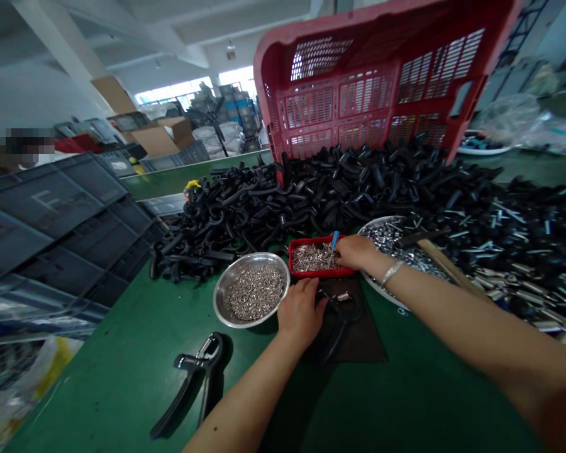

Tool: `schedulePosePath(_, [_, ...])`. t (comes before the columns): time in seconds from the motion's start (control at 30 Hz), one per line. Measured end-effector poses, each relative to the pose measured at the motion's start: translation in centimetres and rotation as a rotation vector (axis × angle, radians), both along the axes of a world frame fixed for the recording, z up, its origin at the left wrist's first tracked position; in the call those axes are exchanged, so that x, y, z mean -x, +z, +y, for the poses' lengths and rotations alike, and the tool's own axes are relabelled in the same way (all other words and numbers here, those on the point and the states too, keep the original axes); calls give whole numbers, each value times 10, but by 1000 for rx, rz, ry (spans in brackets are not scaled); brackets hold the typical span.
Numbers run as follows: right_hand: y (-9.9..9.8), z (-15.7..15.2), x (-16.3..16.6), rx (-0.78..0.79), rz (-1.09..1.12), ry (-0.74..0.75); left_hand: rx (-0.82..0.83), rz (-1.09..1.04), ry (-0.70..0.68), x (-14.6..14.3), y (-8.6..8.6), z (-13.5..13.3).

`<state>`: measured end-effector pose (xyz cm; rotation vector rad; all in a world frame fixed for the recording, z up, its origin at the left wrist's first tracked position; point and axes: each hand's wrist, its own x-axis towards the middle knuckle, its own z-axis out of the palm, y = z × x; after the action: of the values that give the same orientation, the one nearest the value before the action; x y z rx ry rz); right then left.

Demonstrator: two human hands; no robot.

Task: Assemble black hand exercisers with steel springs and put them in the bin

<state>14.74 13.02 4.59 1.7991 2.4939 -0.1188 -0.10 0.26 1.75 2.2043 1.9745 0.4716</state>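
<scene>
Worn on the head, looking forward and down from the near side of the surface [122, 390], near left hand [299, 314] and right hand [356, 253], reaching past a red crate [382, 53] to the far ceiling [183, 28].

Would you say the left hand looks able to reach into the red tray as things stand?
Probably yes: the left hand is near the red tray; the right hand covers only its right end.
</scene>
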Motion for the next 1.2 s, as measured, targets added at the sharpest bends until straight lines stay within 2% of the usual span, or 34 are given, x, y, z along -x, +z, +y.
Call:
schedulePosePath(0.13, [-2, 8, 1, 40, -3, -9, 30, 32, 36, 4, 18, 20])
schedulePosePath(0.23, [2, 8, -4, 69, 56, -19, 105, 55, 15, 2, 24, 34])
schedulePosePath(0.33, [1, 10, -2, 71, 142, -92, 150, 58, -56, -3, 21, 35])
schedulePosePath(0.47, [-10, 15, 14, 2, 277, -218, 82, 59, -34, -6, 10, 25])
schedulePosePath(0.63, [-15, 14, 16, -56, 556, -230, 25, 20, -40, -4, -3, 12])
schedulePosePath(0.77, [-13, -22, 1, -42, 829, -184, 27, -133, -19, -2, -13, 8])
schedulePosePath(0.87, [-23, -67, -10, 90, 1212, -111, 55, -208, 25, -1, -15, 7])
schedulePosePath(0.93, [-34, -92, -16, 170, 1352, -89, 90, -221, 49, -1, -14, 7])
schedulePosePath(1.07, [-51, -114, -21, 142, 1378, -140, 143, -227, 67, 0, -11, 8])
schedulePosePath(1.2, [-52, -113, -19, 122, 1375, -160, 151, -235, 66, 0, -11, 8])
